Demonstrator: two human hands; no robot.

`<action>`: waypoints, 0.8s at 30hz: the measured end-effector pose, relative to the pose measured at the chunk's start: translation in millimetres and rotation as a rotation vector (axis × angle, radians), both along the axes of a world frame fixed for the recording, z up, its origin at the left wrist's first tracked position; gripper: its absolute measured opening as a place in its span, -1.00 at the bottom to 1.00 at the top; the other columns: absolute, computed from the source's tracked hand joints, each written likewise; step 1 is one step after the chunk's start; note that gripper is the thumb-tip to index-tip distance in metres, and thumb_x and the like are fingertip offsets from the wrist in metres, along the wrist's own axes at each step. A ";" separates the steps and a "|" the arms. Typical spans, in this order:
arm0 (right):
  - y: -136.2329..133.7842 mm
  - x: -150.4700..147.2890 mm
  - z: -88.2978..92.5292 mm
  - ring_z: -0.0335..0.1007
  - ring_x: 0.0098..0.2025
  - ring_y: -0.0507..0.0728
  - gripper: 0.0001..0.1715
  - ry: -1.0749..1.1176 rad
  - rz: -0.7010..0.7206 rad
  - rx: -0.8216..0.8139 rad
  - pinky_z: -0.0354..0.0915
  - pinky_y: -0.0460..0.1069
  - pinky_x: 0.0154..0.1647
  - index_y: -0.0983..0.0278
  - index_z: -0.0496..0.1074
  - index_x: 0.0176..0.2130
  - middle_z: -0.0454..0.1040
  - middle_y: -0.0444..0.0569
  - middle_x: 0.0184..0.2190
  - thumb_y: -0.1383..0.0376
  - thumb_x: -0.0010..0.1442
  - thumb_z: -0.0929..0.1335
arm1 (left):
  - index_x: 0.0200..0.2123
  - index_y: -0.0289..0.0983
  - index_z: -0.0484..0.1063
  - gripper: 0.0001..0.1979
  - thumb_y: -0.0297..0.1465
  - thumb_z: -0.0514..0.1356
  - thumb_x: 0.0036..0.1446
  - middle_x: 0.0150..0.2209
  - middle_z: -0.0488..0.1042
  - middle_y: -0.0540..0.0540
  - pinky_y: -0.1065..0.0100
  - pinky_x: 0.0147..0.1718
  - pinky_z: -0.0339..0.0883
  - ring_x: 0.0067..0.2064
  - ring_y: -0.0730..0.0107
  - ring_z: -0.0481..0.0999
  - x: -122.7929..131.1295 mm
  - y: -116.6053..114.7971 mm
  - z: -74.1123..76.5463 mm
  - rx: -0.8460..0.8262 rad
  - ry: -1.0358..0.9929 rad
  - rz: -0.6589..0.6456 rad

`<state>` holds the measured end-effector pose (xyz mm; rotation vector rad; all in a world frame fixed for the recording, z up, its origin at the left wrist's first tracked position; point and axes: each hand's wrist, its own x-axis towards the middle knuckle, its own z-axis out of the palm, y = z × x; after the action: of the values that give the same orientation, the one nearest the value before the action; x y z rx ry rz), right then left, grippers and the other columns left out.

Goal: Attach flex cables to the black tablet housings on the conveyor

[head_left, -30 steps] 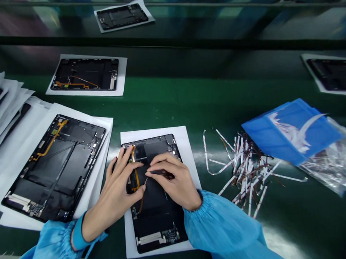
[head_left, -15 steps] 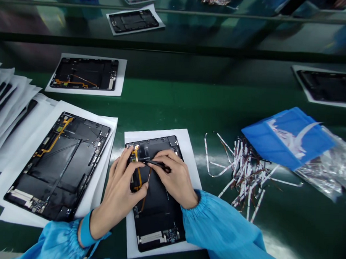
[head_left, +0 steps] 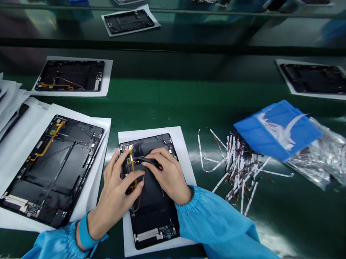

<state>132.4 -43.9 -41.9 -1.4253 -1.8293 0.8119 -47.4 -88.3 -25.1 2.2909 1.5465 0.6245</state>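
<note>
An opened black tablet (head_left: pixel 154 209) lies on a white sheet (head_left: pixel 178 135) at the front centre of the green table. An orange flex cable (head_left: pixel 131 158) runs down its upper left part. My left hand (head_left: pixel 117 192) rests on the tablet's left side, fingers spread, with fingertips pressing on the cable. My right hand (head_left: pixel 166 175) is closed on a thin black tool (head_left: pixel 148 161), whose tip points left at the cable near the tablet's top. Both arms wear blue sleeves.
Another opened tablet (head_left: pixel 49 170) on stacked white sheets lies at the left, one more (head_left: pixel 70 75) behind it. A pile of peeled strips (head_left: pixel 240 168) lies to the right, beside a blue tray (head_left: pixel 276 130) and a clear plastic bag (head_left: pixel 325 159). Further tablets (head_left: pixel 317 79) sit beyond.
My right hand has slid the black tool up the tablet toward its top edge. My left hand's fingers have stayed on the orange cable. The view has shifted slightly.
</note>
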 end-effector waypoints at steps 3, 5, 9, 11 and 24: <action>2.1 1.1 1.1 0.51 -0.17 0.11 -0.89 0.104 -0.026 0.015 0.44 -0.03 -0.20 0.20 0.50 -0.17 0.50 -0.04 -0.19 0.34 0.25 0.41 | 0.00 -0.13 0.48 -0.78 -0.34 0.17 0.32 0.40 -0.01 -0.24 -0.19 0.22 0.05 0.44 -0.19 -0.14 -4.5 -5.7 2.9 0.055 0.081 -0.064; 3.2 2.6 2.6 0.50 -0.20 0.09 -0.96 0.206 -0.081 0.038 0.44 -0.03 -0.18 0.21 0.48 -0.23 0.50 -0.07 -0.25 0.35 0.26 0.40 | 0.06 -0.11 0.48 -0.72 -0.25 0.16 0.32 0.39 0.01 -0.26 -0.19 0.20 0.05 0.42 -0.25 -0.11 -7.8 -7.1 4.1 0.074 0.144 -0.093; 3.1 8.9 8.7 0.48 -0.22 0.08 -0.90 0.232 -0.135 0.055 0.43 -0.03 -0.16 0.22 0.46 -0.28 0.49 -0.09 -0.29 0.40 0.28 0.35 | 0.20 -0.04 0.38 -0.56 -0.14 0.16 0.29 0.43 -0.08 -0.25 -0.22 0.19 0.04 0.40 -0.35 -0.07 -10.0 -1.1 3.5 0.035 0.225 -0.134; 3.0 13.3 13.3 0.49 -0.17 0.10 -0.86 0.107 -0.068 0.027 0.43 0.00 -0.13 0.21 0.48 -0.21 0.47 -0.05 -0.20 0.43 0.27 0.34 | 0.27 -0.02 0.29 -0.48 -0.13 0.18 0.27 0.45 -0.15 -0.23 -0.23 0.21 0.03 0.40 -0.36 -0.07 -8.5 3.2 3.3 -0.011 0.248 -0.134; 1.1 19.1 38.7 0.48 -0.26 0.09 -0.79 0.029 0.135 0.024 0.40 -0.05 -0.23 0.22 0.40 -0.31 0.47 -0.11 -0.33 0.53 0.21 0.32 | 0.22 -0.07 0.34 -0.60 -0.29 0.11 0.34 0.42 0.01 -0.18 -0.18 0.29 0.00 0.43 -0.10 -0.07 -9.0 0.8 10.4 -0.095 -0.041 -0.006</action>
<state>151.5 -42.8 -3.2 -1.2793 -1.9224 0.8700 -56.4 -87.6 -14.7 2.1989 1.5171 0.5800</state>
